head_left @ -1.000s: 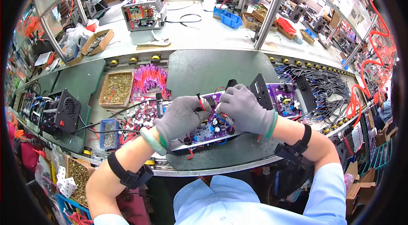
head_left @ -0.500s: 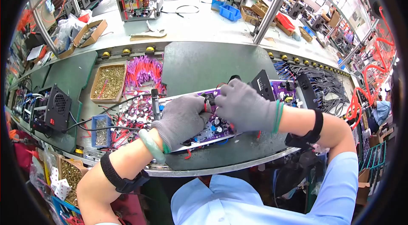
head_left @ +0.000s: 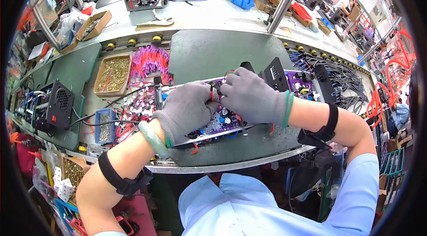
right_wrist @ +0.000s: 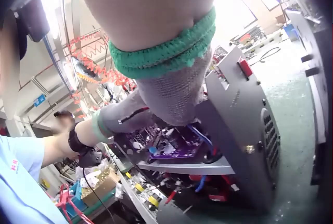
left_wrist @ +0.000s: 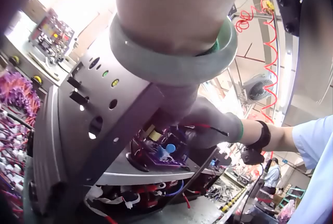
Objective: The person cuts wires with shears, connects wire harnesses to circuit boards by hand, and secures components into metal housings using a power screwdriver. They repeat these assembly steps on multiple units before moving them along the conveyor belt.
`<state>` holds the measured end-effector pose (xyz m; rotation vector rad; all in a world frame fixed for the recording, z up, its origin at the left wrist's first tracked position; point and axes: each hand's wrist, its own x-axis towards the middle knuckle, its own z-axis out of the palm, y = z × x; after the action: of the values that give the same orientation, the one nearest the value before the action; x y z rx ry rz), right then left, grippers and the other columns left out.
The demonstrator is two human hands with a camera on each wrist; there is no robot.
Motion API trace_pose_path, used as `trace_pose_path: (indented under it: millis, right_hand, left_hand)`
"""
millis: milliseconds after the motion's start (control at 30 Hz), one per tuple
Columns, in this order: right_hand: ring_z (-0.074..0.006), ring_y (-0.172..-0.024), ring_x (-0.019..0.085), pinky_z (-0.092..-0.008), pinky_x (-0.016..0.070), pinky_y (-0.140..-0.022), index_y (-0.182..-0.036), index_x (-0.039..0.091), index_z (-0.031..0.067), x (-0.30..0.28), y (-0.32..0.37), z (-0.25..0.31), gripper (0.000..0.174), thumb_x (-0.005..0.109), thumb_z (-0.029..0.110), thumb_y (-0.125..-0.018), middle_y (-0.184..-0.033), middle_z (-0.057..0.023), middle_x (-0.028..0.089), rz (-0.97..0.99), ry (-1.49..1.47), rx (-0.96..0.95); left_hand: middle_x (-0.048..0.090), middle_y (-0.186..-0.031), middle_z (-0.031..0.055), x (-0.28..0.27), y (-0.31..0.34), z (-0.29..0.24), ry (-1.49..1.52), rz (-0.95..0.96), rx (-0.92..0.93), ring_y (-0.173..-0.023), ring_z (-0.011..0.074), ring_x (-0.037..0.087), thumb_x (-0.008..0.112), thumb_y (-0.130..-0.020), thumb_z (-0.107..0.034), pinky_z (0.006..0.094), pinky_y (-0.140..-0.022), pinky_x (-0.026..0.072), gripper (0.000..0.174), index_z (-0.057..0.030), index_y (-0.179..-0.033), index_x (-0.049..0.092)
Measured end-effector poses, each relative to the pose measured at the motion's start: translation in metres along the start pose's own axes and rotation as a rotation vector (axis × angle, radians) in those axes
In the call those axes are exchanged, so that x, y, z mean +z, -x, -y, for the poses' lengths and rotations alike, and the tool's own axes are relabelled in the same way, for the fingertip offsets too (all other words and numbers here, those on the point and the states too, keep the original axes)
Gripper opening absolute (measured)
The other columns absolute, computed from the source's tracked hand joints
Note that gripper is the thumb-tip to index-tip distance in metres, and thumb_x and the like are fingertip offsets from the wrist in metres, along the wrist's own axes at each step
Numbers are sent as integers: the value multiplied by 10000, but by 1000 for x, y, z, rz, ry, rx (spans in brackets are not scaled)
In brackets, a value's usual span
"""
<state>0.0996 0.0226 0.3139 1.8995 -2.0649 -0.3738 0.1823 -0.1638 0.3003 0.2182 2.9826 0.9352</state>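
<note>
Both hands wear grey knit gloves and meet over a purple circuit board [head_left: 227, 120] in a metal chassis. My left hand [head_left: 189, 104] pinches a short red and black wire [head_left: 211, 93], whose dark end sticks out past the fingers in the left wrist view. Close against it, my right hand [head_left: 251, 95] has bent fingers at the board's upper parts. Its fingertips are hidden, and I cannot tell what they hold. Black end panels [left_wrist: 99, 104] stand beside the board, one with slots and holes near the left wrist, another with a vent grille [right_wrist: 268, 140] near the right.
Left of the chassis lie loose red-white wires [head_left: 135, 111], a bundle of pink wires [head_left: 151, 62], a box of brass parts [head_left: 113, 75] and a blue bin [head_left: 105, 125]. Black cables [head_left: 351, 87] are heaped at the right. A finished-looking black unit [head_left: 58, 109] stands far left.
The right hand has shifted up to the left fingers, its forearm swung outward. The left hand keeps its pinch on the wire. The head view has tilted, so the bench appears higher.
</note>
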Motion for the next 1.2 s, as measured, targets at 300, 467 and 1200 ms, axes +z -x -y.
trace_pose_path:
  millis: [300,467,1200]
  right_hand:
    - [-296,-851,676,-422,539,-760,-772,719,82,12,24,5,55,727,134,-790,-885,-59,698,-480,-790,534]
    - [-172,-762,646,-302,517,-686,-930,735,-7,17,29,7,99,699,74,-886,-870,-98,664,-653,-1172,645]
    - [-307,-786,659,-409,538,-708,-856,713,23,22,27,6,103,755,104,-808,-835,-126,668,-755,-1022,606]
  left_hand:
    - [717,-839,160,-12,-21,-17,-160,105,68,-750,334,700,736,-866,-224,405,-698,549,124,-127,-937,765]
    - [734,-858,183,0,-33,0,184,91,-203,-817,279,719,707,-926,-264,394,-792,543,253,-34,-1021,754]
    - [716,-917,169,6,-28,1,45,68,33,-867,352,704,708,-917,-222,423,-755,556,165,-81,-1000,721]
